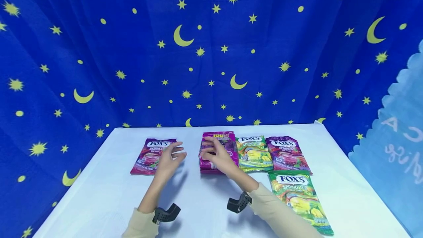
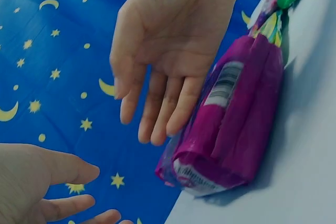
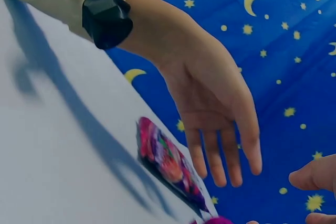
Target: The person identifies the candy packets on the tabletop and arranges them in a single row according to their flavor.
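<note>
A purple packet point(image 1: 226, 139) marked "100" stands at the middle of the table, thick and with a barcode on its side. My right hand point(image 1: 219, 156) hovers over it with relaxed, apart fingers; in the left wrist view this hand point(image 2: 170, 45) has its palm beside the purple packet point(image 2: 247, 124). To the left, my left hand point(image 1: 169, 162) is raised next to a purple Fox's Berries bag point(image 1: 145, 159), fingers loosely spread and holding nothing. The right wrist view shows the left hand point(image 3: 210, 98) above the table beside that Berries bag point(image 3: 165, 156).
Right of the packet lie a green Fox's Spring Tea bag point(image 1: 254, 153) and another Berries bag point(image 1: 287, 155). A second Spring Tea bag point(image 1: 299, 197) lies nearer, beside the right forearm. A blue star-patterned cloth point(image 1: 211, 65) hangs behind the white table point(image 1: 105, 194).
</note>
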`<state>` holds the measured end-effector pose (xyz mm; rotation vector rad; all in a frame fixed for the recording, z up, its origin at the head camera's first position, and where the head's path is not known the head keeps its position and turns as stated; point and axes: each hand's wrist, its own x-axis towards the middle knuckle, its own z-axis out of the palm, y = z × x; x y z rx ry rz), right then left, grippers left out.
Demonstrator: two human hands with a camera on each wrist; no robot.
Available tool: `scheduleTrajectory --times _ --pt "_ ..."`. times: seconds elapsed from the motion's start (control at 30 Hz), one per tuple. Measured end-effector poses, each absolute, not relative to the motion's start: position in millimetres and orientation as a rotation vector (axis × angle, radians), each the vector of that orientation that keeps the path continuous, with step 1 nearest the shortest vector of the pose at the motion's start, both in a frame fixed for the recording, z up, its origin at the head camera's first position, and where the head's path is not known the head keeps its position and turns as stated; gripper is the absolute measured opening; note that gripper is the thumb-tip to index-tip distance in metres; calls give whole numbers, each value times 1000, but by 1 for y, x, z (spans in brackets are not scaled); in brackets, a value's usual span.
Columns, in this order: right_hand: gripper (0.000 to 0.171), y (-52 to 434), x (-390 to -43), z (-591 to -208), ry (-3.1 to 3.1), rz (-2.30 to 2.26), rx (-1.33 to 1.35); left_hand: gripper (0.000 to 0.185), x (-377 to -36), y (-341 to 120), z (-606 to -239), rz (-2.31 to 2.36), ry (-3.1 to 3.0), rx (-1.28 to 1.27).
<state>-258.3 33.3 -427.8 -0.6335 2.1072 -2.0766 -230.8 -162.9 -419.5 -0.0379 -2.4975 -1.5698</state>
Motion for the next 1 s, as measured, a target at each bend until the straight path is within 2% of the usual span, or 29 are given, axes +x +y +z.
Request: scheduleTrajectory --times 0.27,0.7,1.0 --pt "59 74 -255 -430 2150 -2053 -563 44 -230 -148 -420 -1617 -2518 -87" --pt "61 113 -241 -430 2180 -2074 -475 43 -233 -121 -417 -1610 -2546 -220" --pt "59 155 -245 -429 2207 -2127 -342 41 -234 -95 -412 -1635 -2552 -297"
